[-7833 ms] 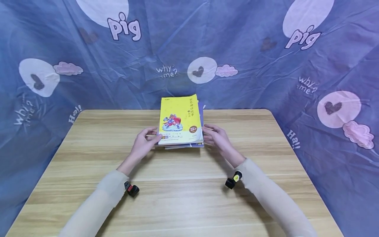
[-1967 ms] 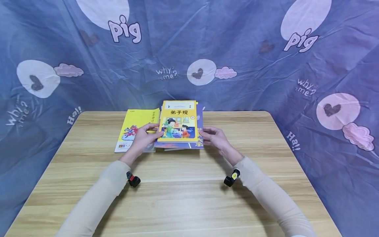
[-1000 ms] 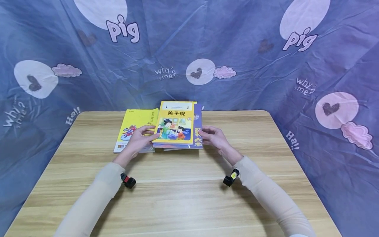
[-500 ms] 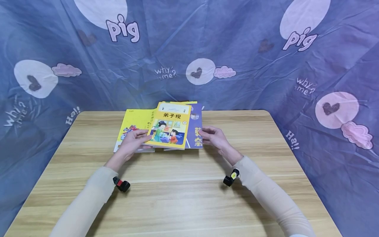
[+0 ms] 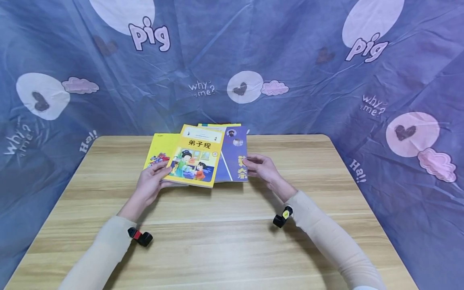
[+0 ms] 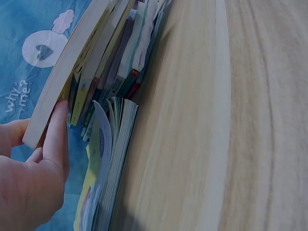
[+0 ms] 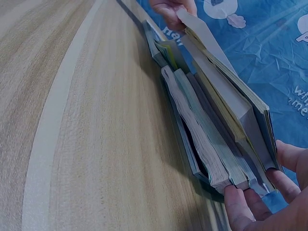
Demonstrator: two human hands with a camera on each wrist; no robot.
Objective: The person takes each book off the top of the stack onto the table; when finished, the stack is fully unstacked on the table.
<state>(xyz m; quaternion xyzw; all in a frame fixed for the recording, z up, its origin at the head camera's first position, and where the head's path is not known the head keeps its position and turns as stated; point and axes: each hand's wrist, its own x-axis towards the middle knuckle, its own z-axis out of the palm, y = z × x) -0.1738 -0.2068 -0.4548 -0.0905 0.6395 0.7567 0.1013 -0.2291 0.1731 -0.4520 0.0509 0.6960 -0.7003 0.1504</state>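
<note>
My left hand point(image 5: 150, 183) grips the lower left edge of a yellow-bordered picture book point(image 5: 197, 157), thumb on the cover and fingers beneath. The book slants over a yellow book point(image 5: 158, 149), hiding most of it, and overlaps the left part of a book stack. A purple book point(image 5: 235, 153) shows on top of that stack. My right hand point(image 5: 262, 167) holds the stack's right edge. In the right wrist view its thumb is at the top book and its other fingers point(image 7: 236, 204) press the page edges lower down.
Books of differing thickness point(image 7: 207, 130) make up the stack, their layers uneven. The wooden table point(image 5: 224, 241) has its back edge just behind the books, against a blue printed curtain point(image 5: 308, 60). A small black camera sits on each wrist.
The left hand has drawn the yellow-bordered book left and toward me, tilting it and uncovering more of the purple book. Earlier, the yellow book went from the stack's top to its left.
</note>
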